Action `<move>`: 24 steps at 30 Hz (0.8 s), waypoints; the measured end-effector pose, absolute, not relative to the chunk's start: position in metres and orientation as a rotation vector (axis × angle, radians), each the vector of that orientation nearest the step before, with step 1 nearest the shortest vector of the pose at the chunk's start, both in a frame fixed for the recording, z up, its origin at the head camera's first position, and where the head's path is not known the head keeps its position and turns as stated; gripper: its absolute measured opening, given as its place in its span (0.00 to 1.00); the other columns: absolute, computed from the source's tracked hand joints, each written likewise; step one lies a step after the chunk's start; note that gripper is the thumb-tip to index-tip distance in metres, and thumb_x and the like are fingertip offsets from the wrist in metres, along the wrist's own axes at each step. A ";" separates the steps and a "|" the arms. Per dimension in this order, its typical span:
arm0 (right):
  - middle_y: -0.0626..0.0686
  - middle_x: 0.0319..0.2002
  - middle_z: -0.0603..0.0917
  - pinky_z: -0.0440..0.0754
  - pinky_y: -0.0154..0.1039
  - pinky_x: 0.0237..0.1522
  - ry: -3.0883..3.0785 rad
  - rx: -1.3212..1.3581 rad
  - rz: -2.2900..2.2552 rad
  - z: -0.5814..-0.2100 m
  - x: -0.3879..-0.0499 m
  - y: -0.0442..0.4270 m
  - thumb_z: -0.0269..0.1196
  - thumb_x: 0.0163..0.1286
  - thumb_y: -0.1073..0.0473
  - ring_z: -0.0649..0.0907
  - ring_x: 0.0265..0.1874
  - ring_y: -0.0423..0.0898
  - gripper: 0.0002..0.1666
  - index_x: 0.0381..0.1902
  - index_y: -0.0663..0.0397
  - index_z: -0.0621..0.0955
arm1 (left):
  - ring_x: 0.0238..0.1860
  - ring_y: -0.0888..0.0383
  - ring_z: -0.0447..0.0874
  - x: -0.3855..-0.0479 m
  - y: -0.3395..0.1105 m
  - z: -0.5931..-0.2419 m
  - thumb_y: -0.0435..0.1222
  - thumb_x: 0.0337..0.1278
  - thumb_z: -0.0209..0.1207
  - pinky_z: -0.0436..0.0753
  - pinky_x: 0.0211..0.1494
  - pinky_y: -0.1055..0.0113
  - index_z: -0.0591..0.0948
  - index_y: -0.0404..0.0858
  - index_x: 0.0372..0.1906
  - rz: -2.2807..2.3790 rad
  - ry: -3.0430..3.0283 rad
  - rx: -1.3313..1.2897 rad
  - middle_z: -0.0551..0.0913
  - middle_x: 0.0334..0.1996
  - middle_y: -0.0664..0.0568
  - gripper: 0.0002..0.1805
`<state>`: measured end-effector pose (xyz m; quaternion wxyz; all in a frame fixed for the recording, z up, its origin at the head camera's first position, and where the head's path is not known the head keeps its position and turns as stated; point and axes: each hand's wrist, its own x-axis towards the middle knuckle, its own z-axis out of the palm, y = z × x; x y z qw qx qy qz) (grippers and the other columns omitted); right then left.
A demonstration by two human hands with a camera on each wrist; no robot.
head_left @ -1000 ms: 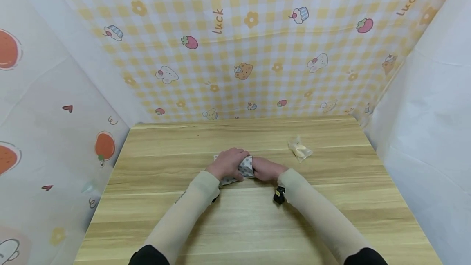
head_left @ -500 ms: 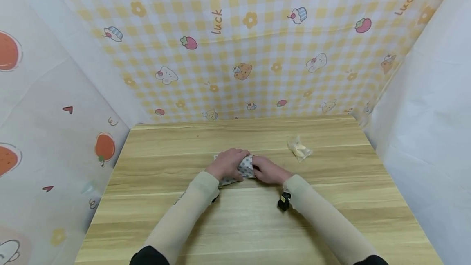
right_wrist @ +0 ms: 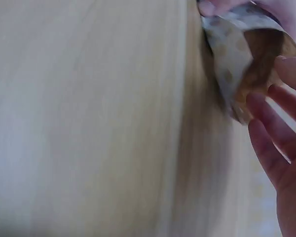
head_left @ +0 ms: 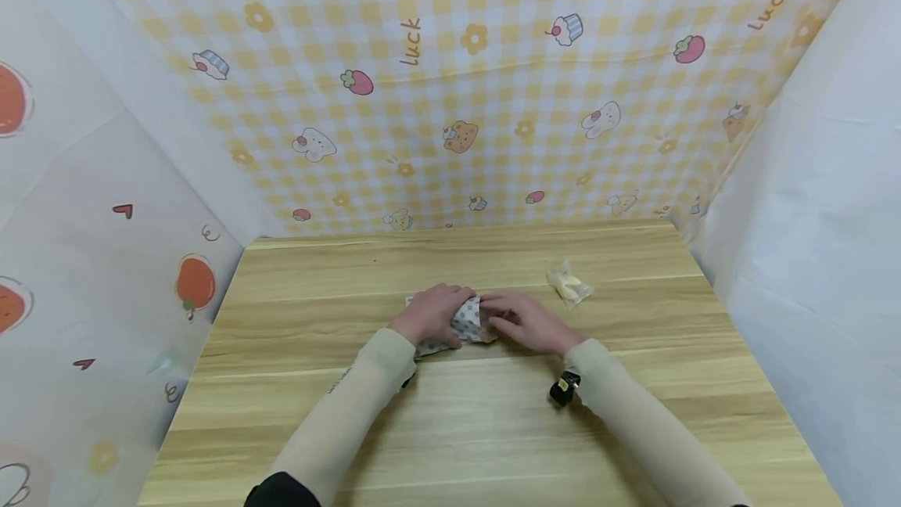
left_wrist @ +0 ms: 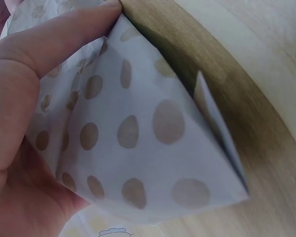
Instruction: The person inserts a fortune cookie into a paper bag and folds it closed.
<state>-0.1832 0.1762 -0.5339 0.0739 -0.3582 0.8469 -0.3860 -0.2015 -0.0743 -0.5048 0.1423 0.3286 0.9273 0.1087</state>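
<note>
One dotted white paper bag (head_left: 466, 321) lies mid-way across the pale wooden surface (head_left: 479, 429). It seems longest left to right, its open brown mouth (right_wrist: 264, 54) facing right. The left grip (head_left: 431, 315) holds it. The right grip (head_left: 524, 323), fingers loosely spread, is nearest the mouth; I can't tell if it touches. Far right lies a small clear plastic packet (head_left: 568, 285).

The light wood-grain tabletop (head_left: 479, 433) carries 2 things: a polka-dotted paper bag (head_left: 467, 322), lying on its side near the middle, and a small see-through packet (head_left: 568, 285), farther back and to the right.
</note>
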 end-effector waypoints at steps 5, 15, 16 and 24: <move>0.56 0.65 0.82 0.84 0.52 0.61 2.735 -0.998 -1.098 -0.529 -0.182 0.194 0.67 0.75 0.61 0.84 0.59 0.53 0.24 0.67 0.57 0.81 | 0.68 0.48 0.77 -0.200 -0.074 -0.503 0.49 0.44 0.83 0.81 0.65 0.48 0.71 0.46 0.77 0.269 2.670 0.930 0.78 0.70 0.50 0.53; 0.68 0.63 0.80 0.76 0.64 0.65 3.105 -0.810 -0.987 -0.521 -0.190 0.232 0.74 0.67 0.61 0.78 0.62 0.66 0.28 0.63 0.64 0.82 | 0.66 0.49 0.78 -0.199 -0.073 -0.504 0.49 0.43 0.83 0.82 0.63 0.48 0.72 0.46 0.75 0.250 2.685 0.919 0.80 0.67 0.51 0.51; 0.69 0.64 0.79 0.76 0.65 0.65 3.122 -0.772 -0.977 -0.521 -0.191 0.237 0.74 0.68 0.61 0.78 0.63 0.67 0.29 0.64 0.65 0.81 | 0.65 0.49 0.78 -0.199 -0.073 -0.504 0.49 0.43 0.83 0.82 0.63 0.48 0.72 0.46 0.75 0.248 2.686 0.921 0.80 0.66 0.51 0.51; 0.75 0.63 0.74 0.71 0.71 0.64 3.168 -0.429 -0.924 -0.519 -0.196 0.264 0.73 0.69 0.58 0.73 0.63 0.73 0.33 0.65 0.69 0.75 | 0.67 0.49 0.78 -0.200 -0.074 -0.507 0.50 0.44 0.83 0.82 0.64 0.48 0.71 0.46 0.76 0.238 2.681 0.937 0.79 0.68 0.51 0.52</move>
